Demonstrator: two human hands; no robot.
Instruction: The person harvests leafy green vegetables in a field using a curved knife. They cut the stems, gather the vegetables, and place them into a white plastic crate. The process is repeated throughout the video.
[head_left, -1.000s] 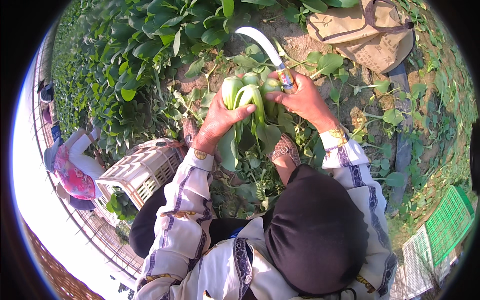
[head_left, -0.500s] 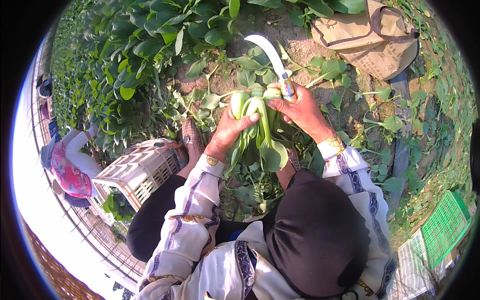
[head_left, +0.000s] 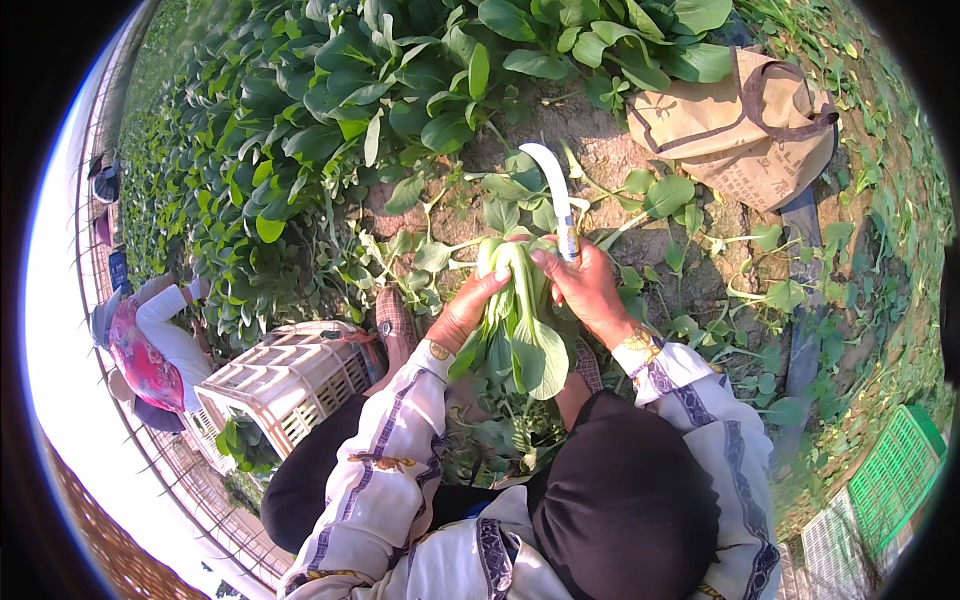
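Between my knees I hold a bunch of bok choy, its pale stalk ends up and its leaves hanging toward me. My left hand is wrapped round the stalks from the left, thumb across the front. My right hand grips the handle of a sickle, whose pale curved blade points up and away, bending left. The right thumb also presses on the bok choy stalks. Some fingers of both hands are hidden behind the leaves.
Dense leafy greens grow ahead and to the left. A tan bag lies at the far right. A white plastic crate stands by my left leg, with another person beyond. Green and white crates sit at the lower right.
The whole view has shifted, so the ground, crates and hands appear lower. Both hands keep their hold, and the sickle blade stands slightly more upright.
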